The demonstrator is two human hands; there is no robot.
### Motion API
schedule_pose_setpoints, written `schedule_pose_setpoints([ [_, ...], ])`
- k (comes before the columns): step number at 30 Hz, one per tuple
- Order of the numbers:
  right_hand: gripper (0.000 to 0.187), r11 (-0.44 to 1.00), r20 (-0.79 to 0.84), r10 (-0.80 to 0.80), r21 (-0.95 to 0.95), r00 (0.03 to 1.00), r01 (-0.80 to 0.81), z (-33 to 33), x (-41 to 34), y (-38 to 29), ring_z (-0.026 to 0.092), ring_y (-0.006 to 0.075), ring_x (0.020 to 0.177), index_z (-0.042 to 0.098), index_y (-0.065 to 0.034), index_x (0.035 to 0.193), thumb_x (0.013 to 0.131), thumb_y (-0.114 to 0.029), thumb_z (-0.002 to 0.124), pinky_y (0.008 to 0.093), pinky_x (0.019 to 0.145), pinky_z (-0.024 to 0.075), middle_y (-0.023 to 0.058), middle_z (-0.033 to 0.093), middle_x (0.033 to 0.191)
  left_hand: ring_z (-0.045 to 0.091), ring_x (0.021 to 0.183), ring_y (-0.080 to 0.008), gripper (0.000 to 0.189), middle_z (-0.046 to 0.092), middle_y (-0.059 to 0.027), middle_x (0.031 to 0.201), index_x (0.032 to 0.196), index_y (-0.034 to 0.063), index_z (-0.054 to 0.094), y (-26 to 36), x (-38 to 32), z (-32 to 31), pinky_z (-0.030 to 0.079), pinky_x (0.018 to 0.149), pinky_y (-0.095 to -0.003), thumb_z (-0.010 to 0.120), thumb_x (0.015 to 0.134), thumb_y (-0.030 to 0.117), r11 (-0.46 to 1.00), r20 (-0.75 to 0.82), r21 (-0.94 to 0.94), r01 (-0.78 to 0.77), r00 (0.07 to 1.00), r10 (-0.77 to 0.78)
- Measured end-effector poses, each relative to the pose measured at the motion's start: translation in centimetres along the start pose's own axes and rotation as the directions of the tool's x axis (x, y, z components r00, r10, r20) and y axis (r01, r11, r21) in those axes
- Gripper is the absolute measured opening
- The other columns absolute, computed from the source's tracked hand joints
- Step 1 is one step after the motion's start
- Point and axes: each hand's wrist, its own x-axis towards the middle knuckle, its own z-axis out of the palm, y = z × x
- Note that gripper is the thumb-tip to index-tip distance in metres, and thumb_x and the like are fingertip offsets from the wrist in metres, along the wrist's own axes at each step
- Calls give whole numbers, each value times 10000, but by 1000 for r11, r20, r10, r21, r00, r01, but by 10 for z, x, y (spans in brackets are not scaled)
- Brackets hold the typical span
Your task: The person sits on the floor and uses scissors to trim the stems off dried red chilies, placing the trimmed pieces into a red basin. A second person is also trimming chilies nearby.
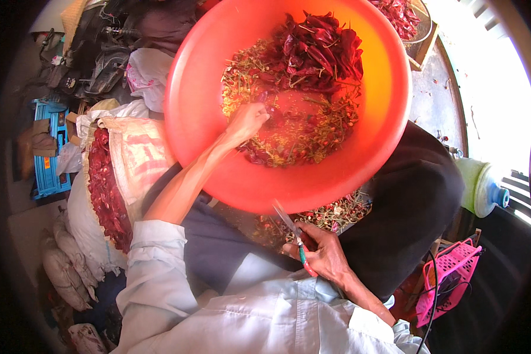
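A large red plastic basin [265, 188] is before me, tilted over my lap. Dried red chilies [323, 48] are heaped at its far side, with stems, bits and yellow seeds [236, 95] spread across the bottom. My left hand [250, 120] is inside the basin, at its left part, fingers curled close to a dark chili; blur hides whether it is gripped. Below the basin's near rim, my right hand [325, 252] holds scissors [296, 232] with red and green handles, blades pointing up and left. Chili stems and scraps [340, 212] lie beneath the basin, between my legs.
An open woven sack [137, 150] of dried chilies [106, 190] stands left, near a blue plastic crate [51, 150]. At the upper right is a container of chilies [396, 17]. A large water bottle [478, 188] and a pink plastic basket [451, 274] are on the right.
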Motion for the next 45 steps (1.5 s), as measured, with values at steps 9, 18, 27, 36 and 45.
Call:
schedule_pose_setpoints([
  [9,475,1000,13,-4,5,1000,4,2,-2,4,515,79,712,686,-12,1260,868,-228,845,273,662,455,9,586,766,702,998,-302,373,668,-158,1235,1251,27,652,-4,-18,10,565,856,-414,716,885,59,974,-122,141,-180,973,197],
  [18,493,998,35,65,18,997,-66,1,3,-2,534,93,725,680,-17,1257,861,-257,852,285,679,471,25,598,775,553,1239,-351,577,571,-150,1323,1324,24,574,7,7,37,524,985,-452,755,777,-25,774,22,417,-477,857,516],
  [27,486,997,53,79,-17,995,-78,0,3,-6,581,120,762,685,-38,1236,865,-306,848,308,716,508,66,644,820,583,1100,-341,319,586,-145,1143,1137,13,631,0,8,37,520,890,-465,768,874,131,815,-35,361,-453,867,497],
  [36,523,1000,12,4,19,1000,-5,5,0,1,461,64,658,677,5,1277,848,-227,866,262,596,414,-23,524,693,621,850,-315,223,620,-148,927,960,25,635,12,0,6,497,800,-443,759,925,206,948,-221,58,-312,922,317],
  [45,516,999,14,-35,-19,999,35,6,0,8,477,64,663,679,6,1273,851,-229,860,270,609,427,-22,555,708,631,799,-172,190,655,-119,890,1075,7,610,-16,-12,-30,511,736,-357,693,975,146,979,-292,-66,-193,942,166],
])
